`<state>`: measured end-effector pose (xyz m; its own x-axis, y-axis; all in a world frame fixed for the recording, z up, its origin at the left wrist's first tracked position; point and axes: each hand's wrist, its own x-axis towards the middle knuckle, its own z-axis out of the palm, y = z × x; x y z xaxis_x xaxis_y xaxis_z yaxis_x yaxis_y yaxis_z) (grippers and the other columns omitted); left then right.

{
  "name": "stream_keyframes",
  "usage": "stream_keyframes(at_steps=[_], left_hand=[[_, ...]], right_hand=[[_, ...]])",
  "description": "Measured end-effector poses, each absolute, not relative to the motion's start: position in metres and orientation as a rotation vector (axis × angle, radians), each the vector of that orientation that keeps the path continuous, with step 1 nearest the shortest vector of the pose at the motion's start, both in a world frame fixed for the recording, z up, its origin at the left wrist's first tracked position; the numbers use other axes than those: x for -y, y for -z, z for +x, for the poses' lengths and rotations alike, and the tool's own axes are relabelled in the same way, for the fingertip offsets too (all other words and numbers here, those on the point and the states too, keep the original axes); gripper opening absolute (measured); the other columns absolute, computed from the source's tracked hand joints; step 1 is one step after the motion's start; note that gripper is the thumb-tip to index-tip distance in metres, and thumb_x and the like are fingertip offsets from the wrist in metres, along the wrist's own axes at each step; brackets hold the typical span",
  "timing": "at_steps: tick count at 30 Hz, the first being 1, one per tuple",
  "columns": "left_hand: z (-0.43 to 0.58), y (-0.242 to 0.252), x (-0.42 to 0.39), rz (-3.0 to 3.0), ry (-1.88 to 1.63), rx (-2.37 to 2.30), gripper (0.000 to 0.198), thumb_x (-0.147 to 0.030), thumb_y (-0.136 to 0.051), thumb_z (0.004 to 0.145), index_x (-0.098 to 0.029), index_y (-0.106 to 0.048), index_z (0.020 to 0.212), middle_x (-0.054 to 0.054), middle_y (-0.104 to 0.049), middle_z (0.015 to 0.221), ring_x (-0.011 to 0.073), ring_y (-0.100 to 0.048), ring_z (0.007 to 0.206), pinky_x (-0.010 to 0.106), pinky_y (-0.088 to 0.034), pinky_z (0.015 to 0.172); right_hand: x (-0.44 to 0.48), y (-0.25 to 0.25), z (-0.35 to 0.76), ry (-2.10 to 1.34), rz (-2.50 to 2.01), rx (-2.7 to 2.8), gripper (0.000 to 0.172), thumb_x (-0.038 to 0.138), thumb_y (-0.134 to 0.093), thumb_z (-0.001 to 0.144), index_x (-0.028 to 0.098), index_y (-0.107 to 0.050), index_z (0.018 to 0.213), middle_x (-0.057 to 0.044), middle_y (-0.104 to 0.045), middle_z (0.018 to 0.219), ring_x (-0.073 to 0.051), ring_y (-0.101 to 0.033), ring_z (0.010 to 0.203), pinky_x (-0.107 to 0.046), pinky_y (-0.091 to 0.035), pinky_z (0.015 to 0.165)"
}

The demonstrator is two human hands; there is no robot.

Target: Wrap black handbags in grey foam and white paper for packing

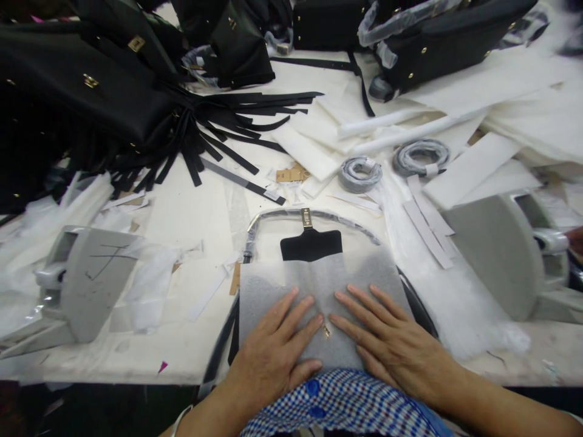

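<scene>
A sheet of thin translucent paper (268, 285) lies over a black handbag in front of me. My left hand (277, 340) rests flat on the paper's left half, fingers stretched out. On the right half, my right hand (387, 334) is pressed flat with its fingers spread. Between the fingertips a small gold clasp (326, 331) shows at the paper. Beyond the paper's far edge stick out a black flap (312, 245) with a gold lock plate (306, 218) and a plastic-wrapped handle (346, 220). Most of the bag is hidden under the paper.
Black handbags (109, 91) and loose black straps (246, 133) crowd the far left. Two wrapped strap coils (359, 174) lie ahead to the right, near white paper sheets (483, 164). Grey tape dispensers (98, 285) stand at left and right.
</scene>
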<state>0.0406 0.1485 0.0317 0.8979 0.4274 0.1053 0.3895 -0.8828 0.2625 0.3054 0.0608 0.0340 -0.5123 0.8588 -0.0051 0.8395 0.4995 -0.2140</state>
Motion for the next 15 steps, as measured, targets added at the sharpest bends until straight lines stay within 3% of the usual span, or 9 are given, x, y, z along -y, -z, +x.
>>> stream_keyframes(at_steps=[2, 5, 9, 11, 15], left_hand=[[0.037, -0.031, -0.146, 2.879, -0.189, -0.679, 0.059, -0.05, -0.059, 0.091, -0.024, -0.05, 0.142, 0.014, -0.039, 0.155, 0.0361, -0.03, 0.145, 0.051, -0.04, 0.108], [0.032, -0.025, -0.145, 2.947, -0.175, -0.705, 0.061, -0.048, -0.059, 0.091, -0.029, -0.044, 0.147, 0.013, -0.034, 0.158, 0.0357, -0.028, 0.146, 0.053, -0.035, 0.111], [0.03, -0.019, -0.151, 2.986, -0.23, -0.682, 0.06, -0.044, -0.059, 0.091, -0.027, -0.045, 0.146, 0.012, -0.04, 0.155, 0.035, -0.035, 0.142, 0.05, -0.03, 0.112], [0.032, -0.022, -0.157, 2.996, -0.238, -0.681, 0.056, -0.043, -0.058, 0.092, -0.023, -0.049, 0.144, 0.012, -0.046, 0.151, 0.0339, -0.04, 0.139, 0.049, -0.031, 0.112], [0.041, -0.038, -0.175, 2.982, -0.275, -0.724, 0.053, -0.048, -0.049, 0.097, -0.013, -0.055, 0.136, 0.011, -0.057, 0.141, 0.0278, -0.05, 0.13, 0.04, -0.041, 0.105]], right_hand=[[-0.059, -0.031, 0.307, -0.236, -1.517, 2.601, 0.066, 0.017, -0.055, 0.088, 0.025, -0.039, 0.151, -0.007, -0.028, 0.162, -0.027, -0.026, 0.148, -0.049, -0.016, 0.122], [-0.062, -0.027, 0.311, -0.172, -1.483, 2.609, 0.063, 0.02, -0.057, 0.087, 0.024, -0.043, 0.149, -0.007, -0.032, 0.161, -0.026, -0.029, 0.147, -0.046, -0.015, 0.122], [-0.077, -0.031, 0.317, -0.133, -1.397, 2.616, 0.052, 0.033, -0.057, 0.092, 0.02, -0.052, 0.142, -0.008, -0.047, 0.152, -0.024, -0.04, 0.141, -0.042, -0.028, 0.117], [-0.088, -0.036, 0.319, -0.136, -1.415, 2.607, 0.045, 0.028, -0.052, 0.096, 0.018, -0.054, 0.14, -0.007, -0.052, 0.148, -0.022, -0.046, 0.136, -0.04, -0.034, 0.113], [-0.113, -0.041, 0.32, -0.09, -1.473, 2.606, 0.04, 0.016, -0.042, 0.1, 0.012, -0.053, 0.139, -0.01, -0.054, 0.146, -0.026, -0.046, 0.135, -0.048, -0.034, 0.113]])
